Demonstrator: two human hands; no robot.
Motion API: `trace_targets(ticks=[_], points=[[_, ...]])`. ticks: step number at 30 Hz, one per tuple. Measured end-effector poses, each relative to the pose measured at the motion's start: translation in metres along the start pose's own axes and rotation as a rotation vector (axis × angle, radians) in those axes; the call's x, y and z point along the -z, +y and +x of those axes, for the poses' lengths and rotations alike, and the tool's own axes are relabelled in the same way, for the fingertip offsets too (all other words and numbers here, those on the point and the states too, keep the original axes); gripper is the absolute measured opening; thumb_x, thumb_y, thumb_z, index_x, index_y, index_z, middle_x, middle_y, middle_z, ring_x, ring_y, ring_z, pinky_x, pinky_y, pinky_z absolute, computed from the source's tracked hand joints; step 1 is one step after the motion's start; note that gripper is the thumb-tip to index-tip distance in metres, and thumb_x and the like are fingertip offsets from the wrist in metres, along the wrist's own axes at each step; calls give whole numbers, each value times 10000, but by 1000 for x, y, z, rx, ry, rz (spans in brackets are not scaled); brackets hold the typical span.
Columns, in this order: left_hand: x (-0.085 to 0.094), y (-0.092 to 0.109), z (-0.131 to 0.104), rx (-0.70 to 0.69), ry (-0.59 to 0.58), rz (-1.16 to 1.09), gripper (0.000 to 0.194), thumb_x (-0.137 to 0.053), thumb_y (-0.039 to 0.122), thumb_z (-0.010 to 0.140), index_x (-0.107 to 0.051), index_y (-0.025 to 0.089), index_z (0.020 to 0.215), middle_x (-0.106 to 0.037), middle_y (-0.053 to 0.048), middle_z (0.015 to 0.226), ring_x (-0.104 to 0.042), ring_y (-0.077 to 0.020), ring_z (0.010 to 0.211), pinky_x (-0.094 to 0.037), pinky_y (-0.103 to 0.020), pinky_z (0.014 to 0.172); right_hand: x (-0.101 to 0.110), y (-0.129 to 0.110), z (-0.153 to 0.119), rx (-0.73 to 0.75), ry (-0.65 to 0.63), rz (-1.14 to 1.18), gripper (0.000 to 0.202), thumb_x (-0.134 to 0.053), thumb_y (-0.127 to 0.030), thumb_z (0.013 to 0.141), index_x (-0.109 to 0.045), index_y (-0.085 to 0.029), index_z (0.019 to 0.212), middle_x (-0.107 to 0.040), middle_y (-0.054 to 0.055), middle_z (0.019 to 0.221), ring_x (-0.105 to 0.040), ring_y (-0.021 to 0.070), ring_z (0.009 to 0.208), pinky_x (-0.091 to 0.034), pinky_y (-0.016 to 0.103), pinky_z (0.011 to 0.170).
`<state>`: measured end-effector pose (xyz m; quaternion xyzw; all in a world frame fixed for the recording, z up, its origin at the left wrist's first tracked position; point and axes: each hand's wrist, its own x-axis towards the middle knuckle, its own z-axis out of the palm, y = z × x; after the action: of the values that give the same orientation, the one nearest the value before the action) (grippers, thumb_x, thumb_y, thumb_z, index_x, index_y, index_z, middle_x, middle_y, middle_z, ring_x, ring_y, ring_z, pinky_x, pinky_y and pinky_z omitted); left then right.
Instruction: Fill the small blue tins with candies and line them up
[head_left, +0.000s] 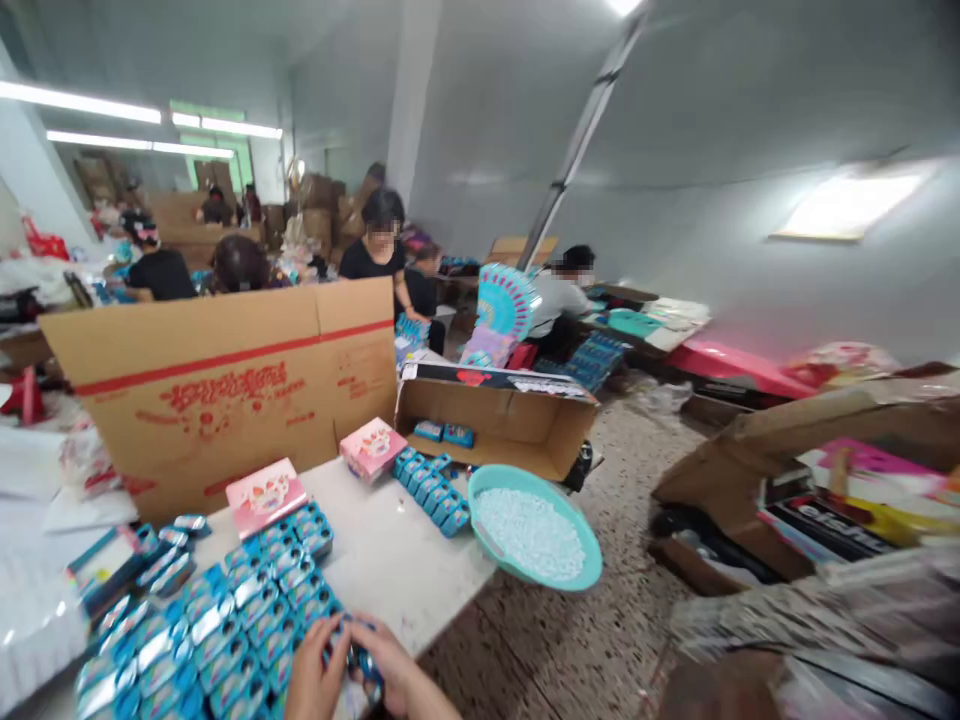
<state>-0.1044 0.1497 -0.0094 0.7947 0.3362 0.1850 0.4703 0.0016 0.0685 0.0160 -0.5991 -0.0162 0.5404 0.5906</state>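
At the table's front edge, my left hand [319, 665] and my right hand [384, 660] come together with fingers bent around a small blue box [365, 668]. Fingers cover most of that box, so its exact shape is hard to make out. Just left of my hands, rows of small blue boxes [244, 640] with round cut-outs stand packed side by side on the white table [375, 540]. A second, shorter group of blue boxes [431, 490] stands farther back, beside a turquoise basin [592, 560] full of small white pieces.
Two pink boxes [266, 495] [373, 447] sit behind the rows. A tall cardboard box [225, 390] and an open carton [517, 425] with two blue boxes stand at the back. Right of the speckled floor [622, 480] lies a big open carton [720, 480]. Several people work beyond.
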Motion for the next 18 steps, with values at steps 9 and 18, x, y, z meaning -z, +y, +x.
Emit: trace_targets(ticks=[9,18], points=[[18,15,-47,558,11,-534,452,-645,562,637,-708,168,849,-658,-49,630,-600,-183,601,-493,-305,602,-2,5,-7,116,-177,-485,231,-719,-347,527,-569,-186,599,-523,-55,562,-445,108,590,-369,213,583],[55,-40,-40,713,283,-477,423,-655,524,639,-686,153,839,-691,-72,774,-629,-190,693,-498,-297,647,6,12,-9,53,-281,-545,342,-677,-489,621,-515,-188,652,-428,-68,548,-356,76,498,-315,200,502]])
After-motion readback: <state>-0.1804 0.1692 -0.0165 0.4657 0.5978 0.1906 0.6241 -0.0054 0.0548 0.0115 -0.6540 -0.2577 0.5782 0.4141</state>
